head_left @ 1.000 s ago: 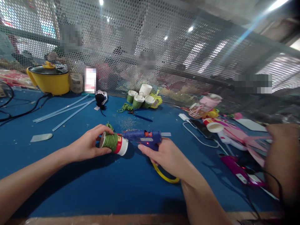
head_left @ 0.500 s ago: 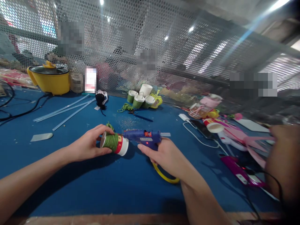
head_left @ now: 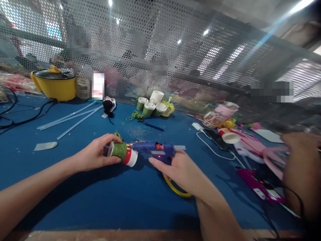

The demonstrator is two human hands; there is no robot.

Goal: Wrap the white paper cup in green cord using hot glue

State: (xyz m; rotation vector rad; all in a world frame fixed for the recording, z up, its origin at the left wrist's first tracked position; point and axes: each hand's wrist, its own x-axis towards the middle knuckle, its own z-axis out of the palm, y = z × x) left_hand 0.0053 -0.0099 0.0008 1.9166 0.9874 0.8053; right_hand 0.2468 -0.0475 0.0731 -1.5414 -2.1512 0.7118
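Note:
My left hand (head_left: 100, 152) is closed around a paper cup (head_left: 130, 158) that lies on its side above the blue table. Green yarn (head_left: 119, 151) is wound round part of the cup; a red band and white rim show at its right end. My right hand (head_left: 179, 165) grips a blue hot glue gun (head_left: 155, 149) with a red light on and a clear glue stick out of its back. The gun's nozzle is at the edge of the yarn, against the red band or just above it; I cannot tell which. Behind the gun's handle lies a yellow ring (head_left: 179, 192), partly hidden.
Yarn-wrapped cups (head_left: 149, 108) and blue-handled pliers (head_left: 152, 126) stand or lie at the back. Clear glue sticks (head_left: 72, 122) and a yellow pot (head_left: 56, 87) are left. A phone (head_left: 218, 139), a purple power strip (head_left: 258, 185) and another person's arm (head_left: 301, 174) are right.
The glue gun's nozzle has come a little lower and further over the cup's red band. The cup and my left hand stay nearly in place. The other person's arm has shifted slightly.

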